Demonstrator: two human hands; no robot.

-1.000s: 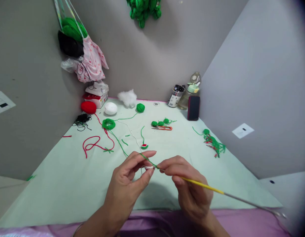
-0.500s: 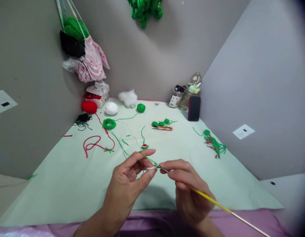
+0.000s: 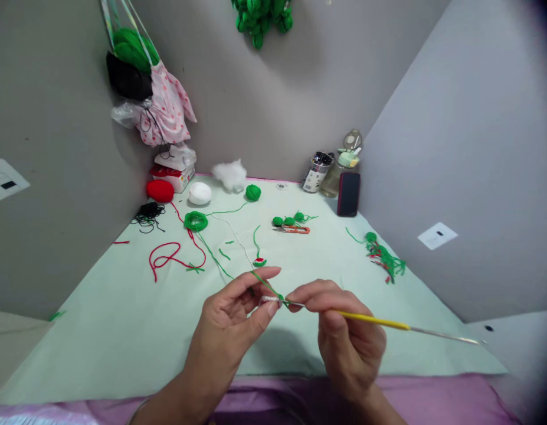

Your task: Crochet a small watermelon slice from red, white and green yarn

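Observation:
My left hand point(image 3: 233, 321) pinches a small white and green crochet piece point(image 3: 269, 299) between thumb and fingers, and green yarn point(image 3: 265, 282) runs over its raised index finger. In my right hand point(image 3: 346, 330) is a crochet hook with a yellow grip point(image 3: 374, 320), its thin metal tip at the edge of the piece. The far end of the hook points right, nearly level. Just beyond my left hand lies a small red, white and green crocheted piece point(image 3: 259, 262) with a green tail.
Green yarn coil point(image 3: 196, 222), red yarn ball point(image 3: 160, 190), white ball point(image 3: 199, 193) and stuffing point(image 3: 230, 176) lie at the left and back. Orange snips point(image 3: 295, 229) sit mid-table; phone point(image 3: 348, 195), bottle point(image 3: 333, 179) and yarn scraps point(image 3: 386, 260) are right.
The crochet hook has swung from a steep slant to nearly level, its far end rising. My right hand has turned with it, while my left hand stays almost in place.

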